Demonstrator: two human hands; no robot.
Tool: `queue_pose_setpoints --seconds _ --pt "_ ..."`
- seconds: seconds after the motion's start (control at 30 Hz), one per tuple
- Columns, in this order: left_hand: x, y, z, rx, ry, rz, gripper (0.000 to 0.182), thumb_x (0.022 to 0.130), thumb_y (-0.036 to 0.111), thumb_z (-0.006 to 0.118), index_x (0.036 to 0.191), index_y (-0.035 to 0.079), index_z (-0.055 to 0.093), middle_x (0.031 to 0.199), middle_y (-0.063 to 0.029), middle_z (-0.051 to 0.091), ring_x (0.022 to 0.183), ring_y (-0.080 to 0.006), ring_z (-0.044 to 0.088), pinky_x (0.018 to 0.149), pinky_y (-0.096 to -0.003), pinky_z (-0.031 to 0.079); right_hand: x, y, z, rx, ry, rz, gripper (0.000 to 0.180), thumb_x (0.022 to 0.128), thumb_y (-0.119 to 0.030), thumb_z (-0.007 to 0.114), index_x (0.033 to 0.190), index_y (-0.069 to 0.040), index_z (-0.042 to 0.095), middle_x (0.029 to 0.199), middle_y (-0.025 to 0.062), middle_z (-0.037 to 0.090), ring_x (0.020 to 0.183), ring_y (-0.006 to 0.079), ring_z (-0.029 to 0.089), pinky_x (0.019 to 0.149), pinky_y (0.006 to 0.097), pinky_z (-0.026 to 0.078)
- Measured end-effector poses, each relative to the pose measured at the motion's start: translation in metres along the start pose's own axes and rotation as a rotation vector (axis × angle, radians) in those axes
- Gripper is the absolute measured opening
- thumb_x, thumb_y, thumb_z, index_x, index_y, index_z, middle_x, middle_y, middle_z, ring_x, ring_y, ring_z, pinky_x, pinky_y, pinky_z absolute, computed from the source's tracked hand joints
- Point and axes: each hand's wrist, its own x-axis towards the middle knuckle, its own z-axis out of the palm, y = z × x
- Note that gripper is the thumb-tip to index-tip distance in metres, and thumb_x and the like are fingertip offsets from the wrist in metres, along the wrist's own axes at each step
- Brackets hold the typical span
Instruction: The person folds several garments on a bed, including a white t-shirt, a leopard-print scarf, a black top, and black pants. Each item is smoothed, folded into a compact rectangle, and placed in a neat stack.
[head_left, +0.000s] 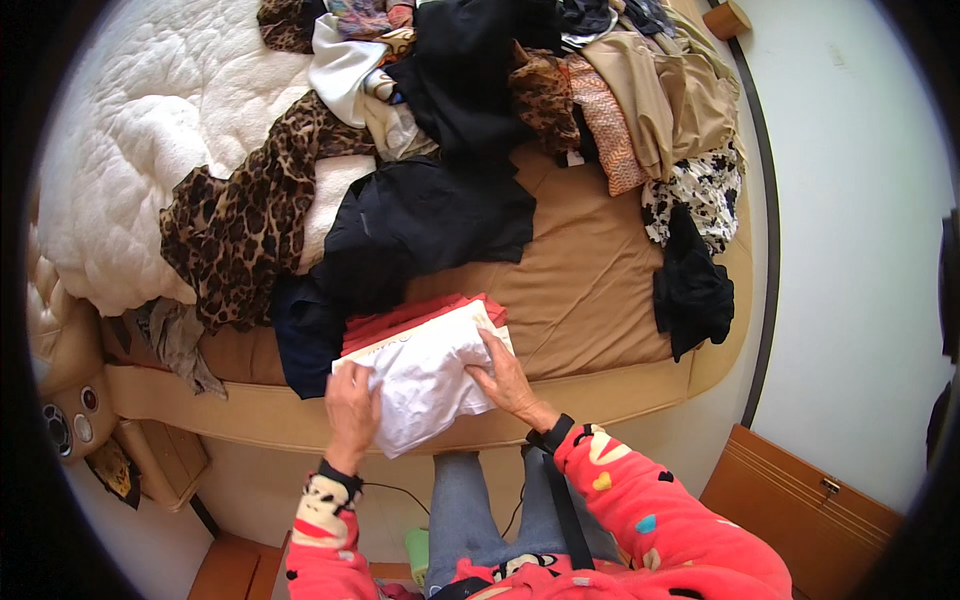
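A white cloth garment (431, 386) lies bunched at the bed's near edge, its lower part hanging over the padded rim. My left hand (352, 405) is at its left side, fingers curled on the fabric; how firmly they grip is unclear. On its right side, my right hand (510, 375) pinches the fabric between thumb and fingers. Beneath the white garment shows a cream cloth (480, 311) with some writing, and behind that a folded coral-red garment (405, 319). A navy garment (304, 337) and a black garment (442, 210) lie close behind and to the left.
Leopard-print cloth (240, 217) lies over a fluffy white quilt (150, 150). Khaki trousers (667, 97), a black-and-white patterned garment (697, 195) and a crumpled black garment (690, 285) lie at the right. The bed's padded rim (615, 405) curves before me; a wooden panel (795, 495) stands lower right.
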Motion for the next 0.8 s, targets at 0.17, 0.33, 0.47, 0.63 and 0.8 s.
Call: queue_pose_setpoints --seconds 0.17,0.33,0.47,0.63,0.8 --pt "-0.016 0.044 0.030 -0.645 -0.701 -0.354 0.025 0.090 0.017 0.064 0.073 -0.001 0.063 0.063 -0.0102 0.065 0.055 -0.0224 0.066 0.051 -0.0344 0.051 -0.016 -0.014 -0.007 -0.458 0.026 -0.299 0.062 0.076 -0.020 0.075 0.132 -0.010 0.049 0.109 0.0161 0.051 0.099 0.0329 0.054 0.086 0.0438 0.044" --pt "0.025 0.023 0.067 -0.718 -1.080 -0.609 0.034 0.092 0.022 0.065 0.072 -0.005 0.068 0.063 -0.0111 0.068 0.052 -0.0182 0.067 0.048 -0.0277 0.054 0.003 -0.002 0.010 -0.511 -0.015 -0.511 0.039 0.072 -0.018 0.071 0.109 -0.013 0.059 0.099 0.0085 0.050 0.093 0.0273 0.051 0.079 0.0395 0.043" --pt "0.052 0.005 0.094 -0.699 -0.953 -0.695 0.033 0.084 0.021 0.075 0.068 -0.007 0.068 0.060 -0.0129 0.067 0.047 -0.0210 0.065 0.044 -0.0313 0.054 0.025 0.013 0.019 -0.480 -0.146 -0.376 0.030 0.074 -0.018 0.071 0.100 -0.012 0.057 0.099 0.0084 0.050 0.097 0.0276 0.051 0.080 0.0404 0.043" --pt "0.053 0.003 0.083 -0.693 -1.081 -0.666 0.034 0.087 0.027 0.073 0.077 -0.005 0.071 0.068 -0.0150 0.070 0.053 -0.0212 0.069 0.047 -0.0302 0.055 0.036 0.034 -0.023 0.142 -0.369 -0.317 0.025 0.082 -0.020 0.073 0.100 -0.007 0.061 0.094 0.0120 0.056 0.092 0.0305 0.058 0.083 0.0390 0.048" --pt "0.083 0.025 0.046 -0.418 -1.455 -0.379 0.037 0.095 0.036 0.062 0.107 0.002 0.069 0.091 -0.0065 0.073 0.076 -0.0168 0.072 0.058 -0.0284 0.053 0.026 0.123 -0.126 -0.700 0.068 0.188 0.057 0.073 -0.042 0.080 0.100 0.001 0.053 0.099 0.0206 0.054 0.091 0.0374 0.057 0.073 0.0453 0.050"
